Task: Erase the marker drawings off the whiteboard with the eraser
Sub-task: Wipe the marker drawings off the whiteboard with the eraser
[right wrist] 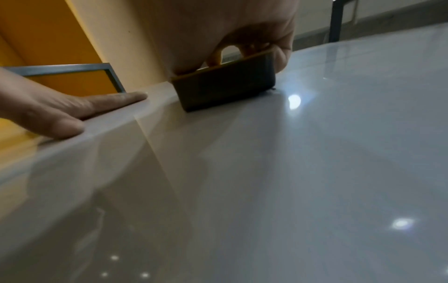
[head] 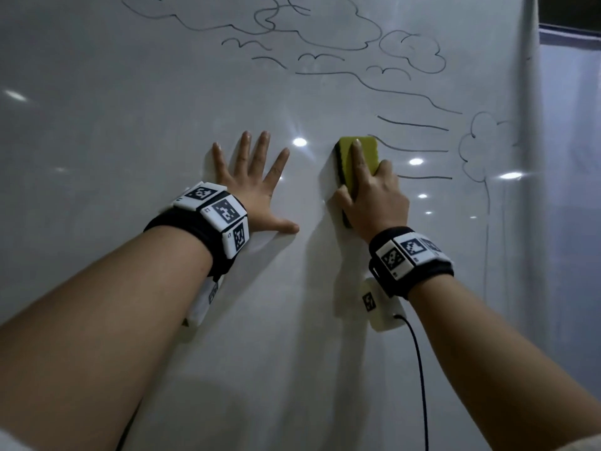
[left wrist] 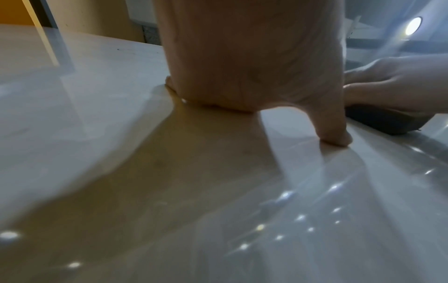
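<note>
Eraser pressed to the whiteboard's middle

The right hand (head: 374, 196) grasps the eraser (head: 356, 157) against the whiteboard (head: 130, 125), beside marker drawings (head: 413, 125) toward its right edge; the left hand (head: 257, 190) lies flat, fingers spread.

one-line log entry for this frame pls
left hand: flat on whiteboard | right hand: presses eraser to board | drawings: clouds, lines, tree remain up and right | stage: erasing

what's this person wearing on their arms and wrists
Both forearms are bare. Each wrist carries a black band: the left wristband and the right wristband are ringed with white blocks bearing black square-pattern markers. A white camera module hangs under the right wrist, trailing a black cable.
</note>
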Demonstrator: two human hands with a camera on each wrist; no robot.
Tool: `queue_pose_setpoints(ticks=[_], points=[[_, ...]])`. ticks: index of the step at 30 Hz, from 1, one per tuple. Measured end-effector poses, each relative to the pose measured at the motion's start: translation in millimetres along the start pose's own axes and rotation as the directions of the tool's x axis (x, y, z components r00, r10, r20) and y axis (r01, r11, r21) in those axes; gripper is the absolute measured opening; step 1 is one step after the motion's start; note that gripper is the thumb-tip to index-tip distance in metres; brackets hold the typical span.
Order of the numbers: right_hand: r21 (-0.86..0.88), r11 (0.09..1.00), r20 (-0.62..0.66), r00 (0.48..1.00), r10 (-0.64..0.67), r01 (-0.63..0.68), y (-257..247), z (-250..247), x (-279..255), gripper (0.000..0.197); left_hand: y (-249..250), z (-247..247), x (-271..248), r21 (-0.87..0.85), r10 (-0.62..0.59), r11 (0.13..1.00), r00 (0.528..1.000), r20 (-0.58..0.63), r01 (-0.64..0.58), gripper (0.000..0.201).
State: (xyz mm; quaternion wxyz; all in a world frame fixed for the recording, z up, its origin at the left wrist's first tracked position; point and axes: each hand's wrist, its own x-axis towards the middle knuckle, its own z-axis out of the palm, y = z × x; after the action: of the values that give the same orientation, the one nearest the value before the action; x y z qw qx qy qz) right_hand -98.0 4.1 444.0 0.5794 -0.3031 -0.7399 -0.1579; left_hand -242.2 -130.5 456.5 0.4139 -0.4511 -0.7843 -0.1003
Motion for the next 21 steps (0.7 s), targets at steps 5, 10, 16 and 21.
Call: queue_pose_setpoints(ticks=[5,10,16,21], points=[[0.005,0.998,0.028,0.997,0.070,-0.070,8.6,-14.5,44.8,0.070,0.2,4.6,-2.1,-0.007,0.010,1.000,1.000,0.016,-0.009,0.120],[0.017,0.990,0.070,0.988,0.139,-0.140,8.7,-26.7,71.1,0.070,-2.1,6.8,-2.4,-0.023,0.024,0.999,1.000,0.015,-0.024,0.120],[0.055,0.996,0.031,0.997,0.073,-0.074,14.7,-6.7,11.0,0.071,-1.0,5.1,-4.1,-0.023,0.020,1.000,1.000,0.005,-0.020,0.121],[0.012,0.999,0.020,0.999,0.039,-0.039,18.1,-7.0,1.5,0.070,-0.2,2.4,-6.0,-0.013,0.016,1.000,1.000,0.014,-0.015,0.121]])
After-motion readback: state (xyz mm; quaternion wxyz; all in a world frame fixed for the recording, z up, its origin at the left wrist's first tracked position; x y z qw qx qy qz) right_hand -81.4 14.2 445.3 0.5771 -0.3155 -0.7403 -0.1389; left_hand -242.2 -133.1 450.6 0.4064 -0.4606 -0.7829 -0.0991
